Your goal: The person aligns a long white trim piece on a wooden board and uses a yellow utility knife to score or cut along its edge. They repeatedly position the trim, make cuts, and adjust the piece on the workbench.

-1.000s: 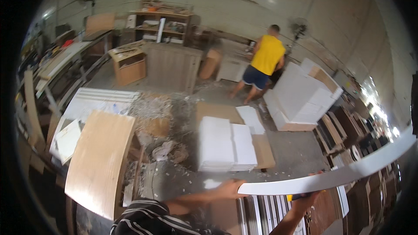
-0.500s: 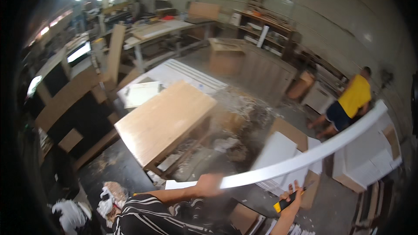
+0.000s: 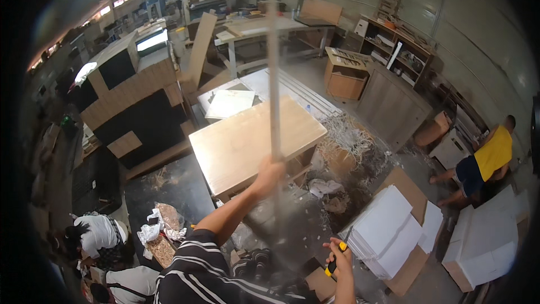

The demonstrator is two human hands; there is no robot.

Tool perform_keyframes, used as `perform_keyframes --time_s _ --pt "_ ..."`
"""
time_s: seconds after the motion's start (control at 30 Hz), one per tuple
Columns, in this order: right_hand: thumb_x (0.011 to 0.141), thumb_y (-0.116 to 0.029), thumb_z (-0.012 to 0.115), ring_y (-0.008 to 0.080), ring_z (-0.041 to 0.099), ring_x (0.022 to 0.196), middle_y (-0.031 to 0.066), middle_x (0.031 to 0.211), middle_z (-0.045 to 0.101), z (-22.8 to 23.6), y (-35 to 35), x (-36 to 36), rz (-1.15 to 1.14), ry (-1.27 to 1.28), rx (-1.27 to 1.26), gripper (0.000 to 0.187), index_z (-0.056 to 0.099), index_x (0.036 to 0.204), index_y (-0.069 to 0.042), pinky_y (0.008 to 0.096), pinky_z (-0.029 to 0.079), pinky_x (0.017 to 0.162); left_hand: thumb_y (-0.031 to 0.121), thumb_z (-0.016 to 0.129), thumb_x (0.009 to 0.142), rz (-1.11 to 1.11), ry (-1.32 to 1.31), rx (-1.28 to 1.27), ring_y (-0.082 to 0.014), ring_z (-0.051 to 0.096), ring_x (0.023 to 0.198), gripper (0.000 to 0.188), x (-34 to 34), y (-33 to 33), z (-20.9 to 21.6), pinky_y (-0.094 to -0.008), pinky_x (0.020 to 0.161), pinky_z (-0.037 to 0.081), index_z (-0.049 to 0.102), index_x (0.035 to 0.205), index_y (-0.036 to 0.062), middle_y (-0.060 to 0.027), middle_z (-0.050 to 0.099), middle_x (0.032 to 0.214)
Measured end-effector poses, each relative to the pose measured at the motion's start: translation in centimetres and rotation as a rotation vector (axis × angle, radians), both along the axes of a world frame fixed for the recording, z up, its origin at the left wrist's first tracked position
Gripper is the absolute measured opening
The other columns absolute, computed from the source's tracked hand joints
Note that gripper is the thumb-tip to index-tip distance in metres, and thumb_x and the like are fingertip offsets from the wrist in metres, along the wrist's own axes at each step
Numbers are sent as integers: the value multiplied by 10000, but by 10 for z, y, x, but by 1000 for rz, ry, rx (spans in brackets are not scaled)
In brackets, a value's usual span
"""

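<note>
Running through the left hand (image 3: 269,177): narrow strip (image 3: 274,84).

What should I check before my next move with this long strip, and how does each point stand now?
1. Left hand gripping the long, narrow, greyish strip: ok.
2. Right hand holding the yellow-and-black handheld tool: ok.
3. Strip not touching the pale, rectangular wooden top: cannot tell; it crosses in front of it.
4. Strip's lower end free: cannot tell, blurred.
5. No pale, stringy scraps lying about: not ok, right of the wooden top.
6. Person in yellow top and dark shorts apart from the strip: ok, far right.
</note>
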State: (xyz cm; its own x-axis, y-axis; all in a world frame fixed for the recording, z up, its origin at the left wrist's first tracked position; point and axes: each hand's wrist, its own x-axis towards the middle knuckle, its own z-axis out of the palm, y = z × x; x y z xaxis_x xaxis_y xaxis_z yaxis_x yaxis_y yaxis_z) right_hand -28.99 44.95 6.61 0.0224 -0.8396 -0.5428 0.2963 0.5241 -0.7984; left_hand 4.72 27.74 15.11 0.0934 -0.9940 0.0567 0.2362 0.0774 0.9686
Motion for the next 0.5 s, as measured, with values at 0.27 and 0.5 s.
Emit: perform_keyframes --time_s 0.27,0.5 --pt "1011 -405 628 83 471 468 169 1087 733 -15 -21 -17 -182 285 87 474 564 1255 -4 271 440 456 53 556 782 164 620 -104 -217 516 493 117 -84 -24 -46 -368 464 461 502 875 8 -86 488 627" --pt "938 -274 727 89 460 490 115 951 739 -25 -35 -24 -429 137 170 224 574 1011 -126 274 417 477 93 537 798 203 751 52 -248 494 575 250 -102 -23 -87 -420 566 468 466 1038 86 -87 484 686"
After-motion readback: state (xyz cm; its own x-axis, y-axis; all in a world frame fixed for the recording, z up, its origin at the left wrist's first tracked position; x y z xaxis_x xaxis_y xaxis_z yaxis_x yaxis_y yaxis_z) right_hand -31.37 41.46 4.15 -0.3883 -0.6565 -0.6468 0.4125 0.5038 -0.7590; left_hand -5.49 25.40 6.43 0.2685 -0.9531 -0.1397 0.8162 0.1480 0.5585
